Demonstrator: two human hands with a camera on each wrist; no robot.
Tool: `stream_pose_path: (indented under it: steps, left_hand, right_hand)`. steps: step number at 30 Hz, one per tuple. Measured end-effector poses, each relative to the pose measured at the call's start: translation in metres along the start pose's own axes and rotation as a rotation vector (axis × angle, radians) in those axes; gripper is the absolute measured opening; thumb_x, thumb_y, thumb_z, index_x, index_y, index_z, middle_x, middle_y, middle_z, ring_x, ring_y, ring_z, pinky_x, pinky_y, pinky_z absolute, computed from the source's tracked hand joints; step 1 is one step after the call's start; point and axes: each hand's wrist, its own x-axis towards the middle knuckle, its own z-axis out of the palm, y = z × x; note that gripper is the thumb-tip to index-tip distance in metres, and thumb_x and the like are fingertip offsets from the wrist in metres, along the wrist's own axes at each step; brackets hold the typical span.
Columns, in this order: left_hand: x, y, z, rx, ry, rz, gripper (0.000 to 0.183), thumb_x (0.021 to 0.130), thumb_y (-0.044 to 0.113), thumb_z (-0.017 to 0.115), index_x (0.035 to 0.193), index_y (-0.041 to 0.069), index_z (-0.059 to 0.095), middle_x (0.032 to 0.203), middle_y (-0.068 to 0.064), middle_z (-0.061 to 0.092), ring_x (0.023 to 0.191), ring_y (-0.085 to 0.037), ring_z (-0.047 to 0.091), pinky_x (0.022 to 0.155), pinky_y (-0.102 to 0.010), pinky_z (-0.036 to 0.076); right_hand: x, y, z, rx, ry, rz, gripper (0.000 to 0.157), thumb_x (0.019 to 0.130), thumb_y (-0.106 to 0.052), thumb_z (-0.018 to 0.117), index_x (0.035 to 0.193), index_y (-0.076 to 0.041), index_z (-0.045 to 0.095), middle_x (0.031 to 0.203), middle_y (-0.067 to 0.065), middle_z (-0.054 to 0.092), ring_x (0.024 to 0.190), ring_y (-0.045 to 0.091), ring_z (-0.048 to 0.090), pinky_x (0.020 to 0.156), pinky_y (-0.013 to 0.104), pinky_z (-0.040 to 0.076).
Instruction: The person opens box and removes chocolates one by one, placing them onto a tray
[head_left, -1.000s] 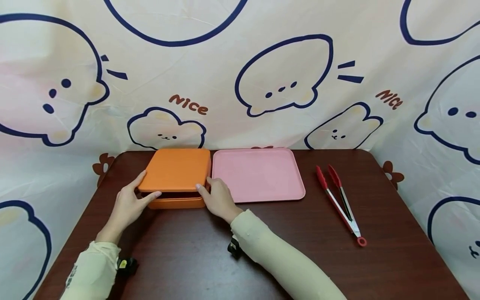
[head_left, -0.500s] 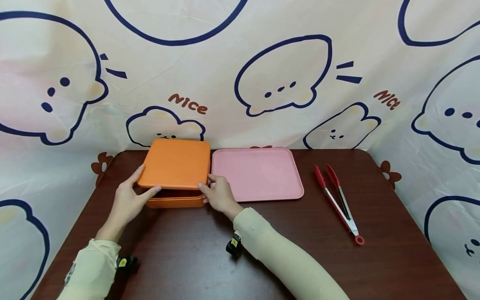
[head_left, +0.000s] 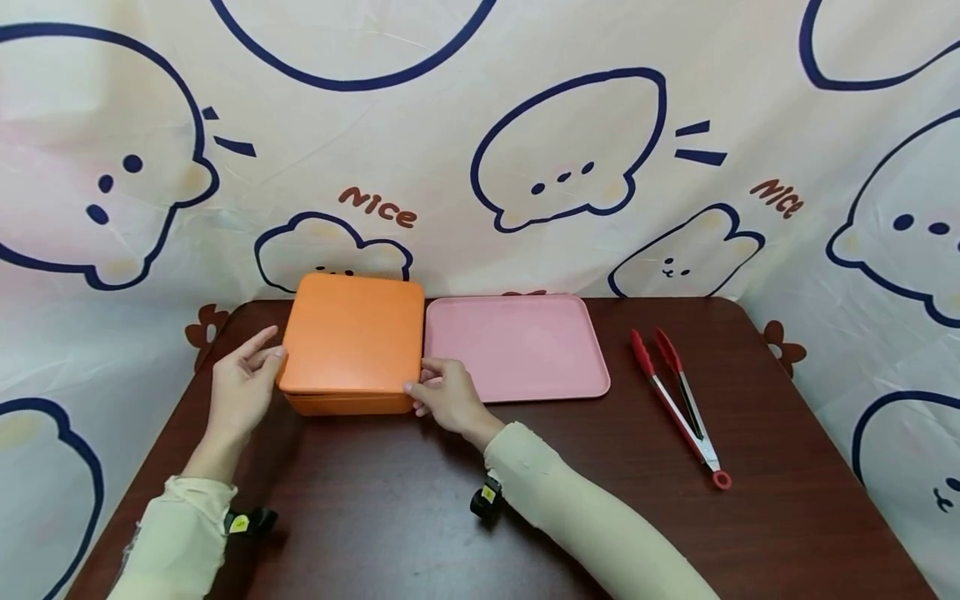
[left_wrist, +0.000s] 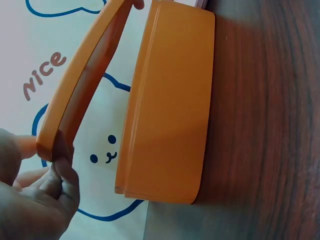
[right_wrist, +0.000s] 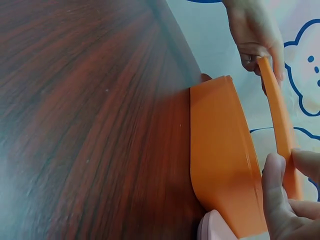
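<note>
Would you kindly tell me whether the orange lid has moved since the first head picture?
Yes: in the head view, the far edge of the orange lid has shifted upward, nearer the brown "Nice" lettering printed above it.

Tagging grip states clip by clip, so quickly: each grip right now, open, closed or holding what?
Left grip: closed, pinching the orange lid at its left side.
Right grip: closed, pinching the same lid at its right side.

My head view looks forward and down over the wooden tabletop [head_left: 375, 492]; wrist views, close, share the orange box [left_wrist: 170, 105] from opposite ends.
</note>
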Motion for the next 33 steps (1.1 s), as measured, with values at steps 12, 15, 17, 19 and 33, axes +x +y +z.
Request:
stream_pose_path:
  steps: [12,15,17,19,33]
  left_hand:
    - [-0.007,0.002,-0.002,-0.016,-0.232,0.019,0.06,0.104,0.029,0.058,0.15,-0.006,0.044,0.094,0.034,0.062,0.086,0.017,0.064,0.07,-0.01,0.056]
    - [-0.008,0.003,-0.001,-0.001,-0.279,0.033,0.058,0.104,0.027,0.058,0.149,-0.008,0.044,0.096,0.028,0.067,0.085,0.015,0.065,0.07,-0.012,0.057]
    - [-0.008,0.003,0.0,0.006,-0.314,0.045,0.058,0.104,0.025,0.058,0.149,-0.009,0.043,0.098,0.022,0.07,0.084,0.013,0.066,0.07,-0.014,0.058]
    - [-0.01,0.005,0.001,0.01,-0.345,0.053,0.058,0.104,0.024,0.059,0.148,-0.009,0.044,0.1,0.018,0.073,0.081,0.009,0.068,0.068,-0.017,0.06]
    - [-0.021,0.004,-0.005,0.021,-0.546,-0.015,0.06,0.098,0.018,0.068,0.141,-0.018,0.046,0.102,-0.017,0.078,0.073,-0.01,0.074,0.067,-0.032,0.064]
  right_hand:
    - [-0.014,0.007,-0.024,-0.014,-0.035,-0.051,0.054,0.096,-0.007,0.068,0.145,0.007,0.05,0.111,0.023,0.07,0.075,0.033,0.072,0.068,0.039,0.064]
    - [-0.016,0.009,-0.03,-0.027,-0.024,-0.064,0.055,0.099,-0.009,0.064,0.149,0.005,0.045,0.106,0.027,0.071,0.066,0.023,0.07,0.071,0.047,0.064]
    - [-0.016,0.009,-0.035,-0.032,-0.014,-0.07,0.054,0.101,-0.009,0.062,0.15,0.005,0.044,0.102,0.03,0.072,0.06,0.014,0.067,0.073,0.053,0.063]
    - [-0.015,0.01,-0.04,-0.029,-0.01,-0.078,0.049,0.102,-0.008,0.059,0.147,0.007,0.046,0.101,0.029,0.073,0.058,0.009,0.064,0.071,0.049,0.064]
    - [-0.022,0.019,-0.057,0.084,-0.089,0.031,0.026,0.104,-0.011,0.056,0.115,0.012,0.06,0.064,0.0,0.064,0.053,0.01,0.063,0.051,0.023,0.057]
